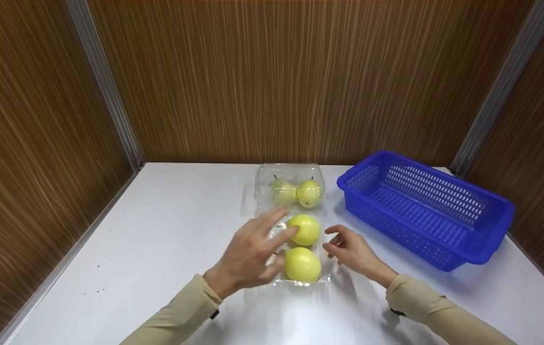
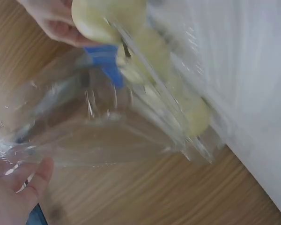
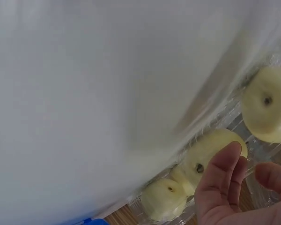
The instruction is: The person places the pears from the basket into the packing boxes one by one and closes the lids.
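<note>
In the head view, two round yellow pears (image 1: 303, 264) sit one behind the other in the front part of clear plastic packaging (image 1: 325, 279). Two more pears (image 1: 308, 192) with dark stems lie farther back under a clear cover (image 1: 288, 170). My left hand (image 1: 248, 251), fingers spread, hovers at the left side of the front pears. Seen from the left wrist, its fingertips are right at the edge of a transparent plastic sheet or lid (image 2: 103, 140). To the right of the pears is my right hand (image 1: 351, 251), its fingers loosely bent with nothing between them.
A blue perforated basket (image 1: 425, 206) stands at the back right, angled beside the packaging. Brown wood-patterned panels (image 1: 276, 81) enclose the white table (image 1: 171, 230) at the back and sides. Small dark specks dot the table at left.
</note>
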The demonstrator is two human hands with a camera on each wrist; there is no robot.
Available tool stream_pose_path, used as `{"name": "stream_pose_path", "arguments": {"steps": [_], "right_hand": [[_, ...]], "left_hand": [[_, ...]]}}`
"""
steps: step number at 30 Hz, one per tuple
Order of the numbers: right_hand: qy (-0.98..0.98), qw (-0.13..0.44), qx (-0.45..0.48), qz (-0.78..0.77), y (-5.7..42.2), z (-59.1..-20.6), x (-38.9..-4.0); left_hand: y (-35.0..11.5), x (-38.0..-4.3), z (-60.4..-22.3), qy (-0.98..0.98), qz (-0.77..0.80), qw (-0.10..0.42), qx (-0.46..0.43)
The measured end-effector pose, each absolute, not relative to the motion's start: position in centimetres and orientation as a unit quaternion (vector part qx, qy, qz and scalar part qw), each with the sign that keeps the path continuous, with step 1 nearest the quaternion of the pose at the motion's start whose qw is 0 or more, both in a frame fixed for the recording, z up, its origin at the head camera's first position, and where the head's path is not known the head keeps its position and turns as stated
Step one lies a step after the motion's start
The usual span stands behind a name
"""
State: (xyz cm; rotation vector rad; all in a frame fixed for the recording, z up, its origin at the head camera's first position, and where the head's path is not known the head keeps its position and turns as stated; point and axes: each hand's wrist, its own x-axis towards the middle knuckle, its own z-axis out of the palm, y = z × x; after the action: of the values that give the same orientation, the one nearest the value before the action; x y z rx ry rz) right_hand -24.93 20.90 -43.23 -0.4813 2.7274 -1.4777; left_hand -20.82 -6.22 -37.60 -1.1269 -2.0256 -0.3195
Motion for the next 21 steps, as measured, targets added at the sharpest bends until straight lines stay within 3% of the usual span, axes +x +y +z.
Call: {"name": "stream_pose_path", "arguments": {"steps": [9, 21], "right_hand": [[0.844, 0.017, -0.107, -0.525, 21.0, -42.7, -28.2], [0.846, -0.028, -0.062, -0.529, 20.5, -42.5, -31.5]], "left_hand": [[-2.2, -20.7, -39.9, -0.796, -0.014, 0.356, -0.490], [-1.4, -20.6, -42.5, -0.786, 0.036, 0.343, -0.514]]}}
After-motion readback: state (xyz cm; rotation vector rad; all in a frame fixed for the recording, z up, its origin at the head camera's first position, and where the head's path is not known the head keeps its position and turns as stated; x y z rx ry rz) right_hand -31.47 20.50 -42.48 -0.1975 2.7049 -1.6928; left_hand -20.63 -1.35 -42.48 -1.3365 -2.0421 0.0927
